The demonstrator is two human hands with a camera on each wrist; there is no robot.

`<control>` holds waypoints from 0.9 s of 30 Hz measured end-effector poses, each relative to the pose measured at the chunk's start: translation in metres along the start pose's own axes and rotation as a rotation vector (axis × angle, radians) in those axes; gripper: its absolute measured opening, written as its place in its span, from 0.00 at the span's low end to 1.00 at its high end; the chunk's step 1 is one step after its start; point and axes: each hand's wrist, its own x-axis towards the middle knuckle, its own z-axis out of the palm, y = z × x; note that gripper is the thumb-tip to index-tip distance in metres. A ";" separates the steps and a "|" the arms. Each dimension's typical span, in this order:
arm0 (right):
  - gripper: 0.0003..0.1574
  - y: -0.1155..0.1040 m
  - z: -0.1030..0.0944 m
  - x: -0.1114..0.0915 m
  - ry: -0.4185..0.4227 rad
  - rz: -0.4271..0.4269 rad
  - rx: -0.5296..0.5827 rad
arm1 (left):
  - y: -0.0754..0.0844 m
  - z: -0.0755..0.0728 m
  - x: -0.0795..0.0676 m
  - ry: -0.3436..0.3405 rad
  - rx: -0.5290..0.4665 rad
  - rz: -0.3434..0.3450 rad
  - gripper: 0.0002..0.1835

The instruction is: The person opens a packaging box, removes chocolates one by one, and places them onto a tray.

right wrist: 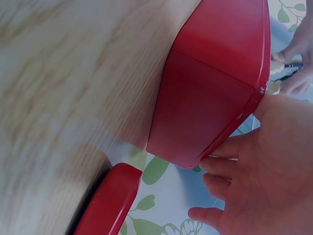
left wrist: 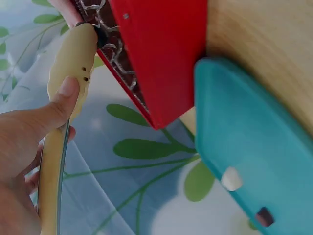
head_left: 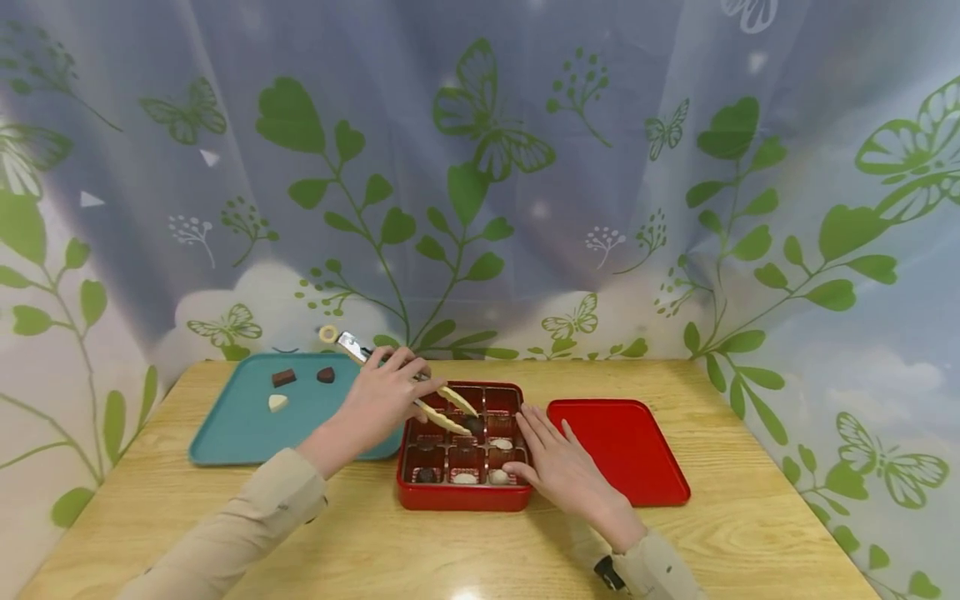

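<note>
My left hand (head_left: 386,390) grips a pair of tongs (left wrist: 73,63) with cream scalloped tips and a metal handle. Between the tips, low over a middle compartment of the red box (head_left: 465,498), is a dark chocolate (head_left: 473,426); whether they pinch it I cannot tell. The box has a divided insert, with a dark chocolate (head_left: 426,475) at front left and white chocolates (head_left: 465,478) in the front row. Along the box's right rim rests my right hand (head_left: 558,462), its fingers extended, seen from the palm side in the right wrist view.
Left of the box, partly behind my left arm, lies a teal tray (head_left: 225,433) holding a brown rectangular chocolate (head_left: 283,377), a dark chocolate (head_left: 326,375) and a white one (head_left: 277,403). A red lid (head_left: 622,450) lies to the right. Behind the wooden table (head_left: 360,550) hangs a patterned curtain (head_left: 600,183).
</note>
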 end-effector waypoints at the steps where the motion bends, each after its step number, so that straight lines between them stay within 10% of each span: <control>1: 0.51 0.000 0.000 0.000 -0.001 0.001 0.002 | -0.001 0.001 -0.004 0.007 -0.024 -0.022 0.31; 11: 0.51 0.002 0.001 0.001 -0.004 0.006 -0.008 | -0.021 0.001 -0.041 0.074 -0.135 -0.192 0.29; 27: 0.52 0.001 0.003 0.002 -0.001 -0.012 0.000 | -0.092 -0.007 -0.111 0.104 -0.014 -0.393 0.29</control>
